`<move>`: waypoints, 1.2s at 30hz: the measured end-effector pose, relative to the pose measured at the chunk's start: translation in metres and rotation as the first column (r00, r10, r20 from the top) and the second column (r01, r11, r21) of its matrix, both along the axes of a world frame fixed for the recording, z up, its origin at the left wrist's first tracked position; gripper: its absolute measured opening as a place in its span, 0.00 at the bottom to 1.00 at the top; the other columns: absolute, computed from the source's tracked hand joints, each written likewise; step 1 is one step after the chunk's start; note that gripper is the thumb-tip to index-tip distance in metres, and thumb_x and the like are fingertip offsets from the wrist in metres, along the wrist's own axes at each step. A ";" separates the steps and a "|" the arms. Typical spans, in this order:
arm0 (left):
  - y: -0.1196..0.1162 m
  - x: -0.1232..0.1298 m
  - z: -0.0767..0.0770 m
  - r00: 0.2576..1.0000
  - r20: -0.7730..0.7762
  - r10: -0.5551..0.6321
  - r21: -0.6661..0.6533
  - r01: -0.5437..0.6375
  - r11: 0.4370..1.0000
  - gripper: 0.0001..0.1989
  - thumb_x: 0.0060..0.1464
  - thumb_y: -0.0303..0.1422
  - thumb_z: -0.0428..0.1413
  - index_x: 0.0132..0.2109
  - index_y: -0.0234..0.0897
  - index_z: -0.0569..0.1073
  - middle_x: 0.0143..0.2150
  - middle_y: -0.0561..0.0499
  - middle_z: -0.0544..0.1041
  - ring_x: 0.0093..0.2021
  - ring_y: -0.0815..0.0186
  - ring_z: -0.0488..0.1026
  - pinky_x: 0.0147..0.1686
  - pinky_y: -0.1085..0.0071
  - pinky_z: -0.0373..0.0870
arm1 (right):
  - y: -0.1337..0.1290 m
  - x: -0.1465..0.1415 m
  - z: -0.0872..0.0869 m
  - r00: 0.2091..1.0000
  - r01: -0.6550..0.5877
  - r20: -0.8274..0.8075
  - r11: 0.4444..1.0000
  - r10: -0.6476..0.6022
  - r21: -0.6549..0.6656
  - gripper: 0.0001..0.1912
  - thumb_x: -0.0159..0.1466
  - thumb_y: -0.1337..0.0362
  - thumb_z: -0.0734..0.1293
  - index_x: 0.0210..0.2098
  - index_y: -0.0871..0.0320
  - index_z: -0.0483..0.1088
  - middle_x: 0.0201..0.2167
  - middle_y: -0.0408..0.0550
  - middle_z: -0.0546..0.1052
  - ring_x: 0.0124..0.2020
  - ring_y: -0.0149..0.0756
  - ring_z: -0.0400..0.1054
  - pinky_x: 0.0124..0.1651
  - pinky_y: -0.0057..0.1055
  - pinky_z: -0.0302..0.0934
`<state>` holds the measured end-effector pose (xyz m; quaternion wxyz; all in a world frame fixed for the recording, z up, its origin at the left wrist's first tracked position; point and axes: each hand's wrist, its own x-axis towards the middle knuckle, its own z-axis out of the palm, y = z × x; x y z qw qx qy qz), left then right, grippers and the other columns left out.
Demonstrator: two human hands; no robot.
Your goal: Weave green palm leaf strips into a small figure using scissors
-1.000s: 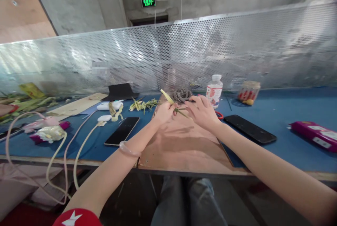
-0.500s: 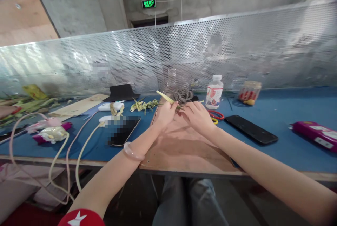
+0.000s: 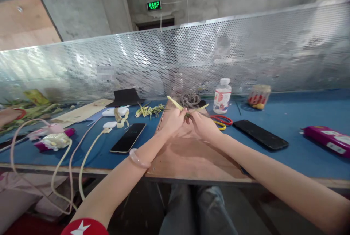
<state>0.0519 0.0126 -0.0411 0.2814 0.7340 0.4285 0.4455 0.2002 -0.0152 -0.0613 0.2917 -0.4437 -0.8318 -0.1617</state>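
Note:
My left hand (image 3: 175, 121) is closed, thumb and fingers pinching a pale yellow-green leaf strip (image 3: 175, 103) whose flat end sticks up to the left. Close against it, my right hand (image 3: 203, 125) is also closed, fingertips meeting the left ones on the same small bundle. Another pale end pokes out beyond the right knuckles. The part between the fingertips looks green and is mostly hidden. Both hands are above a wooden board (image 3: 191, 160). Just behind them lies a coil of grey cord (image 3: 190, 100).
Scissors with red and yellow handles (image 3: 224, 120), a black phone (image 3: 261, 134), a white bottle (image 3: 222, 97), a jar (image 3: 259, 96) and a purple pack (image 3: 328, 140) are to the right. Leftward lie woven leaf pieces (image 3: 149, 110), another phone (image 3: 128, 138), cables (image 3: 90, 151) and a co-worker's hand (image 3: 8, 117).
My right hand has turned inward, its fingers curling closer to my left. The leaf strip's upper end has shifted slightly right, and a pale end now shows past the right hand.

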 end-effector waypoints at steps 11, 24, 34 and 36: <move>-0.012 0.000 0.008 0.988 -0.148 0.040 0.099 -0.025 0.995 0.24 0.60 0.39 0.43 0.18 0.35 0.64 0.14 0.53 0.62 0.20 0.70 0.62 0.26 0.74 0.58 | 0.000 0.006 0.000 0.999 -0.052 -0.014 0.998 0.052 0.019 0.12 0.67 0.67 0.53 0.43 0.59 0.66 0.40 0.51 0.76 0.38 0.36 0.70 0.33 0.27 0.54; -0.008 -0.005 0.011 0.987 -0.153 0.055 0.131 -0.035 0.991 0.26 0.61 0.40 0.42 0.19 0.33 0.68 0.11 0.55 0.58 0.17 0.71 0.58 0.23 0.74 0.55 | 0.011 0.007 -0.003 0.965 -0.085 -0.228 0.976 0.131 0.200 0.13 0.67 0.66 0.53 0.45 0.61 0.66 0.41 0.55 0.73 0.44 0.43 0.64 0.44 0.36 0.58; -0.009 -0.005 0.012 0.992 -0.089 -0.084 -0.015 0.083 0.996 0.17 0.58 0.41 0.47 0.28 0.32 0.68 0.18 0.52 0.70 0.16 0.74 0.59 0.18 0.77 0.57 | 0.023 0.012 -0.007 0.961 -0.244 -0.090 0.954 0.262 0.177 0.12 0.66 0.70 0.54 0.45 0.60 0.65 0.39 0.53 0.73 0.43 0.41 0.63 0.48 0.39 0.58; -0.008 -0.006 0.010 0.991 -0.057 -0.122 -0.031 0.120 0.992 0.16 0.58 0.40 0.47 0.30 0.32 0.67 0.20 0.51 0.71 0.17 0.74 0.59 0.19 0.77 0.57 | 0.021 0.012 -0.007 0.960 -0.253 -0.089 0.960 0.264 0.123 0.13 0.66 0.71 0.53 0.45 0.60 0.65 0.40 0.54 0.72 0.43 0.40 0.64 0.47 0.36 0.60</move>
